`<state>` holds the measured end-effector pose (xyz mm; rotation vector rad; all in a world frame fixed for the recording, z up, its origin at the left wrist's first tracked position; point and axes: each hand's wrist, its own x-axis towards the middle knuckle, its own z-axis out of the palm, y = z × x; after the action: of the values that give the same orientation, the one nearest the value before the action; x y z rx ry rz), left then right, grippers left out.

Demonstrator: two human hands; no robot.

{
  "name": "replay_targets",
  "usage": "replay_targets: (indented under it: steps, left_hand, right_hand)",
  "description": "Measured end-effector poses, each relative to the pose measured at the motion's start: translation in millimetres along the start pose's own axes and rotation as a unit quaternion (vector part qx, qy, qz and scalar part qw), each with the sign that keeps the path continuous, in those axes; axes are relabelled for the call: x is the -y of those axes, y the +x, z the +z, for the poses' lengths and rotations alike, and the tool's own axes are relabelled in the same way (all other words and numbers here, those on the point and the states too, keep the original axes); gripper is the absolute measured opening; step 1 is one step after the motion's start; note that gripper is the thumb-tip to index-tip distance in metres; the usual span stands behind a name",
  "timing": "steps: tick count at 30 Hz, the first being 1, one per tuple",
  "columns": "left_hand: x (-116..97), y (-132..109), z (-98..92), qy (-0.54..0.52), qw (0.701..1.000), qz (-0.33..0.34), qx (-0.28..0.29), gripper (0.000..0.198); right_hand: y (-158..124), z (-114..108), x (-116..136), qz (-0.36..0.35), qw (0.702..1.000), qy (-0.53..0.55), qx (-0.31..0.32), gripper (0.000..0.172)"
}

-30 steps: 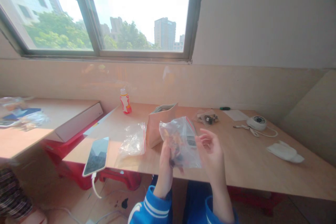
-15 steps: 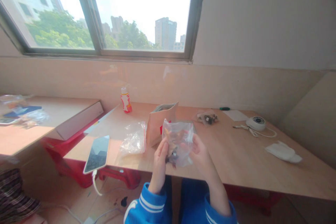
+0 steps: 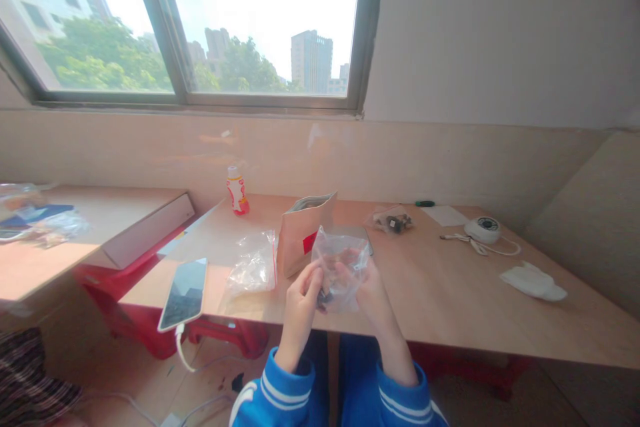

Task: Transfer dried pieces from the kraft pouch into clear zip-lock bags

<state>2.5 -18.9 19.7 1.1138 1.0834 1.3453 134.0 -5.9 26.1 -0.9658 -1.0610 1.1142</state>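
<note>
Both of my hands hold a clear zip bag (image 3: pixel 341 270) up above the front edge of the wooden table (image 3: pixel 440 293). My left hand (image 3: pixel 301 297) pinches its lower left side, close to dark and brown pieces (image 3: pixel 325 297) bunched inside. My right hand (image 3: pixel 369 287) presses against the bag's right side, its fingers showing through the plastic. Behind the bag stands a tan kraft pouch (image 3: pixel 303 235) with a red mark. A crumpled clear bag (image 3: pixel 255 265) lies left of my hands.
A phone (image 3: pixel 184 293) with a white cable lies at the table's left edge. Farther back are a small bag of dark parts (image 3: pixel 395 222), a drink bottle (image 3: pixel 237 193), and a white corded device (image 3: pixel 483 229). A white cloth (image 3: pixel 533 281) lies at right.
My hands have drawn closer together and lower, gathering the bag into a tighter bunch. My right hand has closed in from its more open position. The view has tilted slightly.
</note>
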Motion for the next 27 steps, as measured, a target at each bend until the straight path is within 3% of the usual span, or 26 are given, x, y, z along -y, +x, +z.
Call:
replay_targets:
  steps: [6,10,18,24,27]
  left_hand:
    - [11.2,5.5,6.6,-0.105,0.994,0.001,-0.017,0.044]
    - [16.7,4.4,11.8,-0.194,0.978,-0.048,-0.056,0.044]
    - [11.2,-1.4,17.6,-0.338,0.933,-0.118,-0.044,0.037]
    - [12.2,-3.1,18.8,-0.380,0.920,-0.083,-0.043,0.033]
    - [14.2,-3.9,18.4,-0.393,0.916,-0.071,-0.046,0.034]
  right_hand:
    - [1.7,9.8,-3.5,0.005,0.999,0.020,-0.028,0.047]
    - [4.8,12.1,-9.7,-0.027,0.999,-0.008,-0.025,0.036]
    - [0.5,10.0,-0.6,-0.050,0.995,-0.085,0.007,0.029]
    - [-6.8,9.9,7.8,-0.096,0.971,-0.217,-0.026,0.020]
    - [-7.6,11.2,6.2,-0.096,0.970,-0.223,-0.013,0.020]
